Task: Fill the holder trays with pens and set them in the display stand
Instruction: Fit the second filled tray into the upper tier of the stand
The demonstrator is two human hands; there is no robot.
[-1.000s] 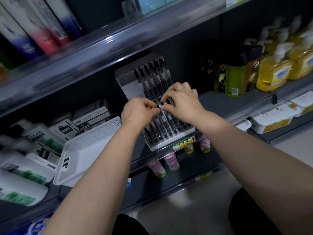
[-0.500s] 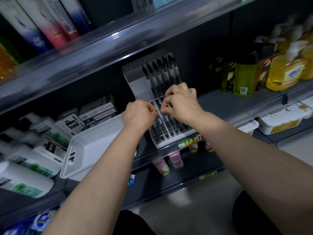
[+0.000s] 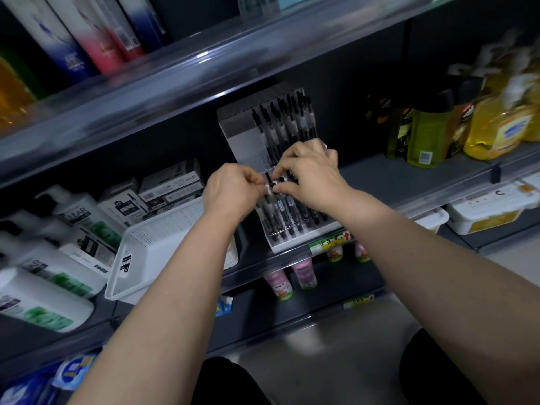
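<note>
Fingers curl in; the left hand and right hand together pinch a pen at the lower row's left end, likely seating it in its slot; the display stand leans at the shelf front edge; a white basket lies leftward, soap bottles rightward.

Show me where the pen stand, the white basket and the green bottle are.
pen stand (image 3: 248, 141): head view, bare grey panel at its upper left.
white basket (image 3: 163, 229): head view, its perforated side.
green bottle (image 3: 423, 133): head view, middle of its body.
</note>
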